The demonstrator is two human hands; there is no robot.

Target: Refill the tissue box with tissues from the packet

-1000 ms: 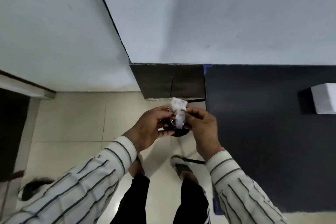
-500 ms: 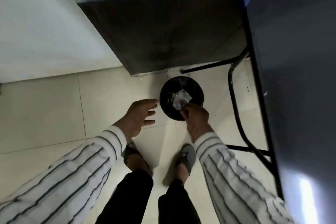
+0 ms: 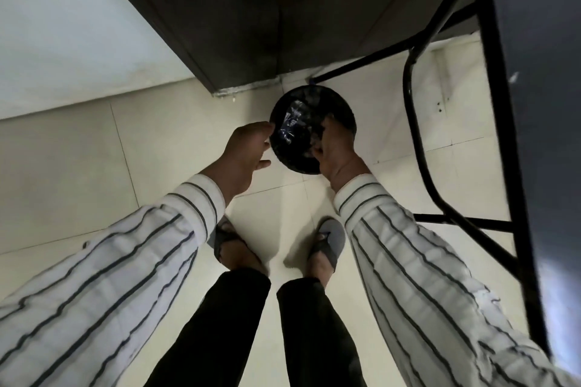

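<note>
The right hand [image 3: 334,151] is reaching down over the near right rim of the bin [image 3: 283,152], fingers curled and pointing into its mouth; whether they are pinching anything I cannot tell, since the tips are lost against the dark liner. The left hand [image 3: 248,155] is hovering just left of the bin with fingers loosely spread and nothing in it, its fingertips close to the rim.

Inside the bin, left of the right hand, a crumpled clear wrapper [image 3: 290,124] is lying against the black liner, catching the light. By my reading this is the emptied packet film. It should handle as almost weightless, soft and crackly, slippery on its gloss, and apt to spring back open; a pinch at any bunched fold would hold it. Crushed as it is, it has no firm long axis, though the shiny creases are running roughly from near left to far right, and it is pointing nowhere in particular.

The tissue box and the tissues themselves are not in view, so their place and lie cannot be told from here.

Around the bin the pale tiled floor [image 3: 94,151] is spreading out, the desk [image 3: 540,104] is rising dark on the right, and its black frame [image 3: 418,141] is curving down beside the bin.
</note>
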